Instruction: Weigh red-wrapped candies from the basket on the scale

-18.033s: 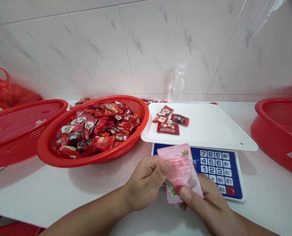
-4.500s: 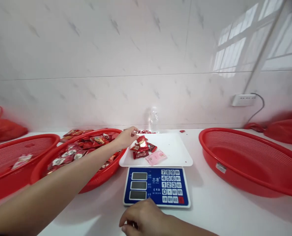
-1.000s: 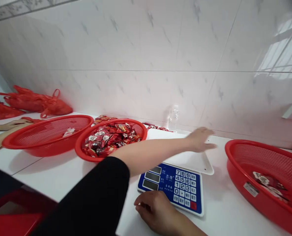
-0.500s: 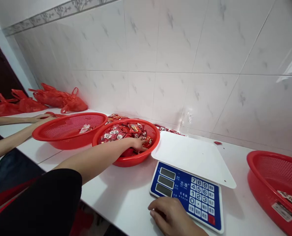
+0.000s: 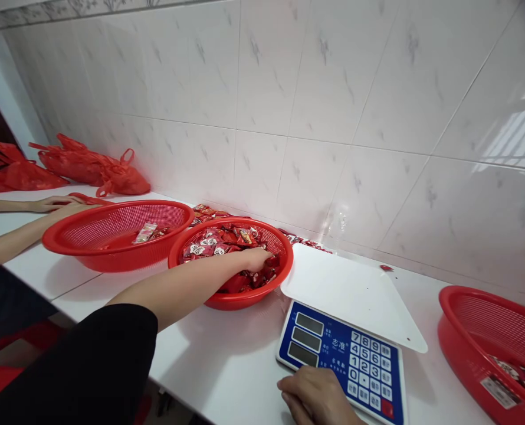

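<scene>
Early going, I'd say: plenty of wrapped sweets point(image 5: 212, 241) sit in the middle basket point(image 5: 231, 302), where the left hand point(image 5: 258, 258) reaches in (fingers buried, grip impossible to tell), with some in the far-right basket point(image 5: 457, 339). The right hand point(image 5: 319, 392) curls its fingers by the scale point(image 5: 340, 354), hold unclear.

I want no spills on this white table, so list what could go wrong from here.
1. The bare left hand reaches among red-wrapped sweets in the round red perforated plastic basket; pulling out quickly might flick some over the rim.
2. That basket sits close to the flat white rectangular tray; a nudge could jar the tray.
3. The bare right hand is at the front edge of the blue-and-white electronic scale and might press it accidentally; contact is unclear.
</scene>
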Demonstrator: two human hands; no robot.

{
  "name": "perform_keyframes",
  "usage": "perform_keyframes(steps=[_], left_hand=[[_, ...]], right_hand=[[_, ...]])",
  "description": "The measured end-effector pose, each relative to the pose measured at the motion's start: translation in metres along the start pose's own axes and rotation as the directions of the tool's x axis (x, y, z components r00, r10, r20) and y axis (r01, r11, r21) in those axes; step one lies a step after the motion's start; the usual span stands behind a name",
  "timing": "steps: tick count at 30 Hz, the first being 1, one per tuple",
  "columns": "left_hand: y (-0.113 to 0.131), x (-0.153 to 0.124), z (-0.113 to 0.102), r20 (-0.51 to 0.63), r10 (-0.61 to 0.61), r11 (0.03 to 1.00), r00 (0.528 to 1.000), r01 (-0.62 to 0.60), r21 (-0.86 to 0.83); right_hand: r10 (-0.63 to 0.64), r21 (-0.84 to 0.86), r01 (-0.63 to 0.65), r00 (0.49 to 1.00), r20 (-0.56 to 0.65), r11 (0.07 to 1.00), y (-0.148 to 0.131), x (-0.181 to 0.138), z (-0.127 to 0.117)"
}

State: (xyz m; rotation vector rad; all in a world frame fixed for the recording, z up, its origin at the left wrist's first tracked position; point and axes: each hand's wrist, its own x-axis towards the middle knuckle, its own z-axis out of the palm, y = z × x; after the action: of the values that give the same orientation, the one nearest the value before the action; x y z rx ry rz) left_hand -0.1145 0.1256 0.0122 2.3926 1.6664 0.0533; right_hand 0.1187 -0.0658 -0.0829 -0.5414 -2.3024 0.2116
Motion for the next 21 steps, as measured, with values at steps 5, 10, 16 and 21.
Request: perform_keyframes(steps=[5,10,16,21], left_hand=[[-0.012,-0.002,-0.030,-0.135,0.009,1.000,0.991,-0.008,0.011],[-0.004,-0.001,-0.053,-0.273,0.012,0.998,0.962,-0.029,-0.059],[0.066,0.020,-0.050,-0.292,0.137,0.967,0.947,-0.192,-0.167],[0.129,0.039,-0.023,-0.103,0.337,0.915,0.936,-0.352,-0.196]], right_hand=[[-0.006,-0.006,0.006,0.999,0.045,1.000,-0.009,0.015,-0.018],[-0.094,-0.056,0.097,0.994,0.059,0.994,-0.009,0.022,-0.034],[-0.095,-0.121,0.103,0.993,0.070,0.987,-0.016,0.025,-0.051],[-0.095,-0.203,0.109,0.993,0.075,0.973,-0.016,0.010,-0.049]])
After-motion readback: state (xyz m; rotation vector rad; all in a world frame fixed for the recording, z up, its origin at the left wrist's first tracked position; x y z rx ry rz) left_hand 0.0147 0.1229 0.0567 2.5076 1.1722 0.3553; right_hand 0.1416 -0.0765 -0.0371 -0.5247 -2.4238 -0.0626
